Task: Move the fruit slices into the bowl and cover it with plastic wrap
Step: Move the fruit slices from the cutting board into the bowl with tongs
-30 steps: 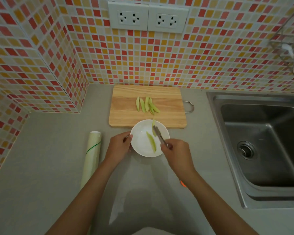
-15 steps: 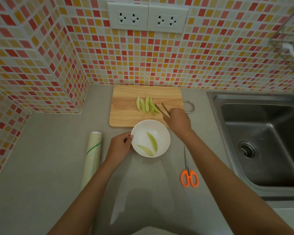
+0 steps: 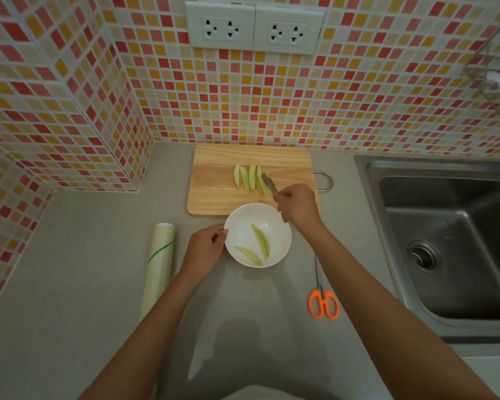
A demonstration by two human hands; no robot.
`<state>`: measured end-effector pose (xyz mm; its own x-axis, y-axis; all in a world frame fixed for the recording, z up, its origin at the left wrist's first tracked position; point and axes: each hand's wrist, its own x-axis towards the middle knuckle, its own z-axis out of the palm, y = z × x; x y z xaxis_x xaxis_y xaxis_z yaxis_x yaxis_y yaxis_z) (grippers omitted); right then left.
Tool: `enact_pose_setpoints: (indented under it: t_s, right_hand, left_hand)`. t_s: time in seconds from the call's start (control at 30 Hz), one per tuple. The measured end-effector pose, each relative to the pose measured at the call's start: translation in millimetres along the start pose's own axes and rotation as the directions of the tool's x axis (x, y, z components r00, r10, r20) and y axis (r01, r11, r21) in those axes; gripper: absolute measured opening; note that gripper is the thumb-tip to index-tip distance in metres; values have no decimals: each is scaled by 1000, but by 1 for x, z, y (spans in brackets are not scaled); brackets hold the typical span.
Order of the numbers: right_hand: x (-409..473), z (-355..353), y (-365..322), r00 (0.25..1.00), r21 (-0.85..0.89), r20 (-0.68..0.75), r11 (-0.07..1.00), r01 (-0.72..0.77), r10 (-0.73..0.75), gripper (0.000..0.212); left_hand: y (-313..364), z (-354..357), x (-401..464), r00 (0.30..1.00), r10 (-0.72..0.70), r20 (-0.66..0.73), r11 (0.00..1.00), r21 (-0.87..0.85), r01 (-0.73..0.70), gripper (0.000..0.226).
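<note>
A white bowl (image 3: pixel 283 243) stands on the grey counter just in front of a wooden cutting board (image 3: pixel 214 194). Two green fruit slices (image 3: pixel 261 241) lie inside it. Several more green slices (image 3: pixel 247 179) sit side by side on the board. My left hand (image 3: pixel 207 248) holds the bowl's left rim. My right hand (image 3: pixel 298 204) grips metal tongs (image 3: pixel 268 182), whose tips are closed on the rightmost slice on the board. A roll of plastic wrap (image 3: pixel 158 264) lies on the counter left of the bowl.
Orange-handled scissors (image 3: pixel 323 301) lie on the counter to the right of the bowl. A steel sink (image 3: pixel 451 241) fills the right side. Tiled walls close the back and left, with a corner jutting out at the left.
My right hand dropped a second slice into the bowl, then moved the tongs back up to the board; their tips now close on the rightmost slice. My left hand stayed on the bowl.
</note>
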<state>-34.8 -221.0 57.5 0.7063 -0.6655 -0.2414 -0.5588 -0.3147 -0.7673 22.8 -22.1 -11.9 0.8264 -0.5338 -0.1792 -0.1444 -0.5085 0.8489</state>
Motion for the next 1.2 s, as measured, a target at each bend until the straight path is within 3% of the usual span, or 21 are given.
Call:
enact_pose_setpoints:
  t_s: [0.13,0.33,0.57,0.8,1.0,1.2]
  right_hand:
    - [-60,-7,5,996,96,79,994,-56,49,28]
    - [-107,16,33,983,-214,168,976,-35,72,28]
    - [-49,9,11,993,-312,-61,947,74,-97,27]
    - [21,29,-10,998,-548,31,834,64,-57,8]
    - [40,36,-13,998,-522,45,850,66,-50,11]
    - [2,14,-6,995,-323,-24,943,82,-95,43]
  left_hand:
    - [1,0,0,1000,-9,2,1000,-11,9,24]
    - [1,0,1,1000,-14,2,1000,-14,14,24]
    - [2,-1,1,1000,-4,11,1000,-20,4,24]
    - [2,-1,1,1000,5,11,1000,-7,-5,24]
    - [2,0,1,1000,20,3,1000,-15,-20,25]
    - [1,-1,1,1000,11,6,1000,-14,-11,24]
